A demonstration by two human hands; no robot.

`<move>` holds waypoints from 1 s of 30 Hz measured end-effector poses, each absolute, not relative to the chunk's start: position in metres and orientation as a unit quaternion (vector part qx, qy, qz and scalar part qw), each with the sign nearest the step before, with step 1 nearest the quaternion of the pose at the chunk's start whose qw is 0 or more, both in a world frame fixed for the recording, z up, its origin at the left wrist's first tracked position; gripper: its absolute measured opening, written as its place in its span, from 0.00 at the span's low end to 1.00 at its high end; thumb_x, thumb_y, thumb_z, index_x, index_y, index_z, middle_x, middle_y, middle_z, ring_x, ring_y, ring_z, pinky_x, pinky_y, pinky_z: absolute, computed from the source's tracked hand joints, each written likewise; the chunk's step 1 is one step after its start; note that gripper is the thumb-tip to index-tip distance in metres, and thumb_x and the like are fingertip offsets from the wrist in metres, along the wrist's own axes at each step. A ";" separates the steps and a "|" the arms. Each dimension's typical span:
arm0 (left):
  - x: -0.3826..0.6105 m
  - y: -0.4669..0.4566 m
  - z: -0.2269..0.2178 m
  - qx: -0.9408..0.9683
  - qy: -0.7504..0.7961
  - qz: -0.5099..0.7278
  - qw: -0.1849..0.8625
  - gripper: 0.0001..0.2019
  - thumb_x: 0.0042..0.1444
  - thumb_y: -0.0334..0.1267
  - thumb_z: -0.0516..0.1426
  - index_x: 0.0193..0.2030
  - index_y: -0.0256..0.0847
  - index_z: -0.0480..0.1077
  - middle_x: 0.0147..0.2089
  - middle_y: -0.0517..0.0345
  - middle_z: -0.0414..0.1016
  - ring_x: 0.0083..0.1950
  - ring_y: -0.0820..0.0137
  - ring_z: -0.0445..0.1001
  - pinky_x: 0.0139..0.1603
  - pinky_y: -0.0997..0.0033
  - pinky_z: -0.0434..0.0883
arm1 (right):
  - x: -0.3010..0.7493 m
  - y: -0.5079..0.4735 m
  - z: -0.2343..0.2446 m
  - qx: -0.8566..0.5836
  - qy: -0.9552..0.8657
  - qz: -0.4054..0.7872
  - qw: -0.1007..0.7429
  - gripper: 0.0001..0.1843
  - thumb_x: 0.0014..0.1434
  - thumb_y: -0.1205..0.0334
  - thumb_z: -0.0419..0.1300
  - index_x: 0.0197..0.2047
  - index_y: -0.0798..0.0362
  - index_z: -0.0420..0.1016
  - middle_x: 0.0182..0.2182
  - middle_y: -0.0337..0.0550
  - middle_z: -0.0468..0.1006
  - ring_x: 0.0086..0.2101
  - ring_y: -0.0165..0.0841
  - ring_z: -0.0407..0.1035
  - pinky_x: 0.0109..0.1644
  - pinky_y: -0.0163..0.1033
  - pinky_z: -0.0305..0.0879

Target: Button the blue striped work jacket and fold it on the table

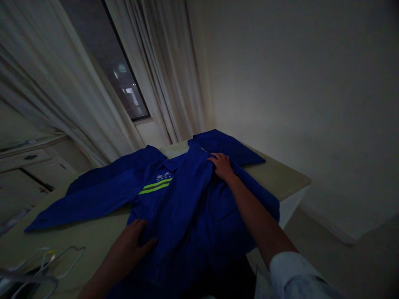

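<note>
A blue work jacket (174, 207) lies spread on the table, with yellow-green stripes and a small white print on its chest. One sleeve (190, 178) is folded diagonally across the front; the other sleeve (90, 207) stretches out to the left. My left hand (134, 243) rests at the jacket's lower left side, thumb and fingers apart. Farther up, my right hand (222, 167) lies on the cloth beside the folded sleeve's upper end, its fingers extended over the fabric. More blue cloth (224, 145) extends behind that hand. The jacket's lower end hangs over the near table edge in shadow.
White wire hangers (70, 259) lie on the pale table (106, 236) at the lower left, near a dark object. Curtains (168, 74) and a window (124, 83) stand behind. A bare wall (296, 104) runs along the right, and a cabinet (37, 160) stands at far left.
</note>
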State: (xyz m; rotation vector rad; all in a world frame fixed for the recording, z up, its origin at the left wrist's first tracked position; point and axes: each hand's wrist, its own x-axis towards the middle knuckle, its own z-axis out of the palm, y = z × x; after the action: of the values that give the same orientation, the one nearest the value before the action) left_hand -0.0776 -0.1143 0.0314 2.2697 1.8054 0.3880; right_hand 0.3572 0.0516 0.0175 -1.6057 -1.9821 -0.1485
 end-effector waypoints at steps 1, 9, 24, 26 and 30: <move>-0.077 -0.116 0.033 0.781 0.605 0.131 0.079 0.23 0.55 0.57 0.58 0.50 0.44 0.76 0.52 0.44 0.82 0.55 0.45 0.79 0.58 0.48 0.74 | 0.358 0.052 0.017 -0.617 -0.730 -0.054 0.287 0.31 0.58 0.76 0.58 0.63 0.48 0.75 0.67 0.50 0.67 0.63 0.47 0.57 0.65 0.55 0.52; -0.044 0.001 0.149 0.714 0.686 0.106 -0.096 0.22 0.71 0.42 0.41 0.65 0.46 0.65 0.53 0.41 0.80 0.46 0.49 0.82 0.44 0.55 0.74 | 0.384 0.067 0.023 -0.742 -0.465 0.015 0.483 0.27 0.64 0.69 0.48 0.62 0.54 0.74 0.55 0.53 0.78 0.52 0.44 0.72 0.58 0.45 0.66; -0.060 0.117 0.055 0.548 0.735 0.312 0.248 0.16 0.40 0.48 0.69 0.28 0.43 0.69 0.30 0.52 0.77 0.46 0.50 0.80 0.43 0.61 0.75 | 0.400 0.073 0.003 -0.740 -0.488 0.031 0.462 0.28 0.53 0.68 0.59 0.58 0.53 0.74 0.50 0.50 0.80 0.49 0.43 0.73 0.56 0.43 0.67; -0.046 0.113 0.075 0.493 0.695 0.423 0.307 0.15 0.44 0.46 0.68 0.33 0.43 0.69 0.32 0.55 0.77 0.44 0.55 0.80 0.42 0.60 0.76 | 0.398 0.069 0.009 -0.757 -0.479 -0.003 0.445 0.22 0.54 0.68 0.60 0.54 0.53 0.75 0.47 0.53 0.79 0.48 0.45 0.72 0.55 0.46 0.66; -0.008 0.122 0.140 0.462 0.627 0.528 0.339 0.13 0.58 0.44 0.60 0.47 0.44 0.67 0.37 0.58 0.77 0.38 0.65 0.78 0.39 0.60 0.78 | 0.379 0.053 0.024 -0.694 -0.538 -0.147 0.456 0.21 0.57 0.65 0.62 0.55 0.55 0.74 0.53 0.59 0.75 0.55 0.51 0.66 0.60 0.53 0.62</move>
State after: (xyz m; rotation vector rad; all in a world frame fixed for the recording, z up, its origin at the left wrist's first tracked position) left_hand -0.0079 0.1220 0.1405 1.2029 1.6320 1.3744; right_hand 0.3790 0.0531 0.0245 -1.7106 -1.3277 -0.3632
